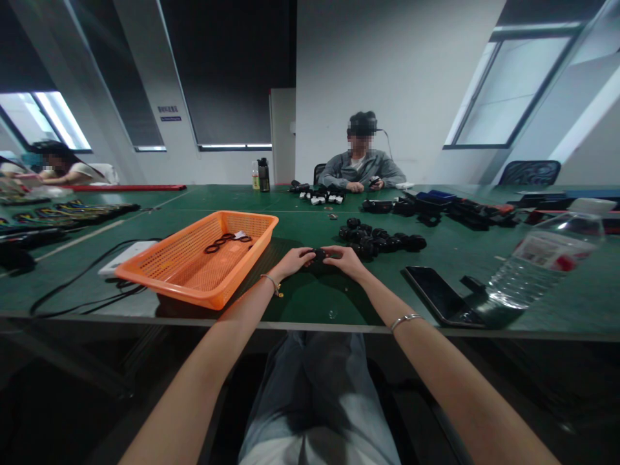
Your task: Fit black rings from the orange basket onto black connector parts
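Note:
Between my two hands is a small black round part, held just above the green table. My left hand grips its left side with the fingertips, and my right hand pinches its right side. Just beyond my right hand lies a pile of black round parts. To the left of my left hand stands an orange perforated basket with several black rings and a small white piece inside.
A phone and a tilted water bottle are at the right. Behind the basket's left end lie a white power strip and cables. Across the table sits a person near white and black parts. Bundled wires lie far left.

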Available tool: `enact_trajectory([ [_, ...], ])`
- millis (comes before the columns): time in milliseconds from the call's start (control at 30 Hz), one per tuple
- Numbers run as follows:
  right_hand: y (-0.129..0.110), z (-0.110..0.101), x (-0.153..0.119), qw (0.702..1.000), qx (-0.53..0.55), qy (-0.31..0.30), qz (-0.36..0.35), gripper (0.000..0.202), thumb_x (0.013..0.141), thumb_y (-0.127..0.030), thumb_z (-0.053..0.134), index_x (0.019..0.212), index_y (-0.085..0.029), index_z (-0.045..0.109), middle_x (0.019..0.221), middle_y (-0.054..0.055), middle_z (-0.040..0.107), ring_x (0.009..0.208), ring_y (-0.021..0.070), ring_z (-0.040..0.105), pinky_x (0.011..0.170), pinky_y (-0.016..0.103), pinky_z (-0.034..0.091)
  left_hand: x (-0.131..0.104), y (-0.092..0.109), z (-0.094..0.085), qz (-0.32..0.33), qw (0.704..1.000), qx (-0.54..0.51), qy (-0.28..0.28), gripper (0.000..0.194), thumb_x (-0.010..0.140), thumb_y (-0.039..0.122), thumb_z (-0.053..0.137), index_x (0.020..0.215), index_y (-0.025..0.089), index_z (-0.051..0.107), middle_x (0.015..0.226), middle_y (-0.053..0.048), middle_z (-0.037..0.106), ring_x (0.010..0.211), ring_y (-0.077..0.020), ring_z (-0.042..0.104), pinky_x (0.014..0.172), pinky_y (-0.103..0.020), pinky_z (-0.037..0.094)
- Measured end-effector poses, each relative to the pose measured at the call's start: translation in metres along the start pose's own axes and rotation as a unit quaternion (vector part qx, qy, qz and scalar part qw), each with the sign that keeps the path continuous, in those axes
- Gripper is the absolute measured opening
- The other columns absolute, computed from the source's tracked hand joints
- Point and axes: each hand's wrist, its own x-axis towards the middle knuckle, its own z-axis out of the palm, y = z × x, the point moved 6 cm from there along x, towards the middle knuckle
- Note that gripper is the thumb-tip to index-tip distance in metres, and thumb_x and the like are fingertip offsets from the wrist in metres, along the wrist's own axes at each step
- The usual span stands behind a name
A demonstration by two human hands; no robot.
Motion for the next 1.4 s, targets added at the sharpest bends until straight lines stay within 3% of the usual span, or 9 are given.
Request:
enact_trajectory([
  [200, -0.0013, -0.0005, -0.0012, 1.000, 0.006, 0.004, -0.007, 0.045, 0.053, -0.022, 0.069, 0.098, -0.018, 0.061, 0.074, 0.001, 0.065, 0.071, 0.0146, 0.060, 0.075, 0.032, 0.047, 0.0011, -0.0024, -0.0002, -0.006, 1.000, 0.004, 0.005, 0.034, 0.076, 0.025, 0.051, 0.104, 0.007, 0.057, 0.062, 0.000, 0.056, 0.056, -0.0086, 0.048, 0.059, -0.022, 0.040],
  [600, 0.0000, 0.0006, -0.0022, 1.000, 0.004, -0.002, 0.011, 0.037, 0.057, -0.030, 0.067, 0.091, -0.016, 0.064, 0.070, 0.002, 0.065, 0.068, 0.0157, 0.061, 0.070, 0.032, 0.048, 0.0016, -0.0030, -0.0006, 0.002, 1.000, 0.006, 0.001, 0.033, 0.077, 0.026, 0.050, 0.103, 0.007, 0.057, 0.065, -0.001, 0.057, 0.056, -0.0090, 0.049, 0.059, -0.022, 0.040],
  [967, 0.0003, 0.0000, 0.0005, 1.000, -0.024, 0.007, -0.013, 0.034, 0.055, -0.018, 0.067, 0.089, -0.017, 0.065, 0.085, 0.004, 0.067, 0.076, 0.0164, 0.060, 0.078, 0.034, 0.046, 0.0024, -0.0044, 0.0010, -0.002, 1.000, 0.006, -0.005, 0.031, 0.077, 0.028, 0.049, 0.098, 0.007, 0.058, 0.066, -0.001, 0.056, 0.057, -0.0089, 0.048, 0.059, -0.022, 0.040],
  [1133, -0.0013, 0.0008, -0.0015, 1.000, 0.000, 0.007, -0.010, 0.044, 0.055, -0.019, 0.067, 0.098, -0.018, 0.061, 0.073, 0.000, 0.064, 0.069, 0.0135, 0.059, 0.073, 0.031, 0.047, 0.0022, -0.0048, -0.0004, -0.013, 1.000, 0.003, 0.004, 0.032, 0.077, 0.026, 0.050, 0.102, 0.007, 0.057, 0.063, 0.000, 0.055, 0.058, -0.0091, 0.049, 0.059, -0.022, 0.040],
  [1400, -0.0023, 0.0019, -0.0025, 1.000, 0.009, 0.002, 0.010, 0.034, 0.056, -0.026, 0.066, 0.088, -0.016, 0.062, 0.068, 0.000, 0.063, 0.064, 0.0128, 0.058, 0.066, 0.028, 0.046, 0.0023, -0.0046, 0.0005, -0.002, 1.000, -0.012, 0.000, 0.031, 0.076, 0.026, 0.051, 0.100, 0.008, 0.058, 0.062, 0.001, 0.055, 0.057, -0.0090, 0.049, 0.059, -0.022, 0.039],
])
